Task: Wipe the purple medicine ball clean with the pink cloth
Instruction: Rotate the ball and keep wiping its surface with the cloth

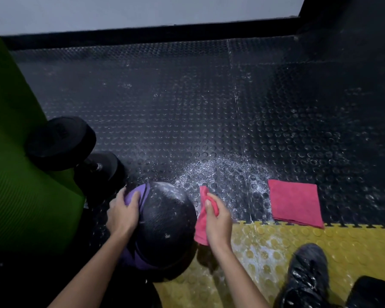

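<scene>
- The medicine ball [164,225] sits low in the head view, left of centre, where the black studded floor [164,96] meets the yellow tile strip [264,252]. The surface facing the camera is black and textured, with purple panels on its left side and lower edge.
- A pale dusty film covers the ball's upper far surface, and small white specks are scattered lower down.
- The left hand [122,212] is laid on the ball's upper left side. Its palm is against the ball and its fingers follow the curve onto the purple panel. They do not close around anything.
- The right hand [218,221] is closed around the pink cloth [201,227], which is bunched in the fist. One end sticks up above the thumb and the rest hangs below the hand.
- The cloth hangs just beside the ball's right edge. Whether it touches the ball cannot be determined.
- A second pink cloth [296,205] lies folded flat on the floor to the right, well apart from the ball.
- White spatter [220,172] covers the floor between the ball and that folded cloth.
- A black dumbbell [76,152] lies left of and beyond the ball, against a green mat [13,174].
- A black shoe [304,276] rests on the yellow strip at lower right.
</scene>
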